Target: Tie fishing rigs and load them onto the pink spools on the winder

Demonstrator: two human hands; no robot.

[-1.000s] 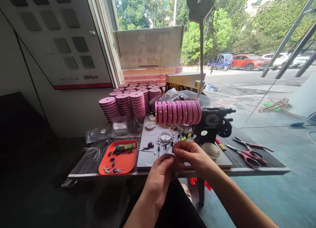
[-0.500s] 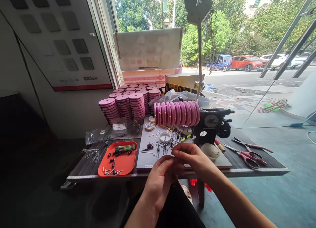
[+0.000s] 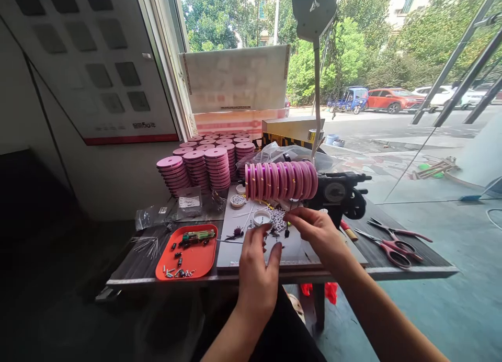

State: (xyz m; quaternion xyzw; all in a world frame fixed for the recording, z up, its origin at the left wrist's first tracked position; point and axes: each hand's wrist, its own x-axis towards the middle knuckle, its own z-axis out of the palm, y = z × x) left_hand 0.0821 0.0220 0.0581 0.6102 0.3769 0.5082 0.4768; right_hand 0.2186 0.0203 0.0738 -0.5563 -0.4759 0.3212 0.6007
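Note:
My right hand (image 3: 319, 234) is closed in a pinch above the white work board (image 3: 231, 255). From its fingertips hangs a small black piece (image 3: 287, 233) on a thin dark strand, too small to name exactly. My left hand (image 3: 259, 268) hovers at the board's near edge, thumb and fingers apart, with nothing visible in it. Between the hands lie small dark parts and loose white beads (image 3: 279, 219). A shallow white dish (image 3: 262, 217) stands just beyond my left fingers. Behind it, pink spools (image 3: 280, 180) sit in a row on a black winding machine (image 3: 335, 192).
An orange tray (image 3: 196, 268) with small dark and metallic parts stands to the left. Stacks of pink spools (image 3: 217, 168) rise at the back left. Scissors (image 3: 396, 252) and pliers (image 3: 408, 234) lie at the right. A bead dish (image 3: 237, 200) sits farther back.
My hands were together at the board's near edge and have separated. The right moved forward and slightly right with the black piece; the left opened and shifted slightly left.

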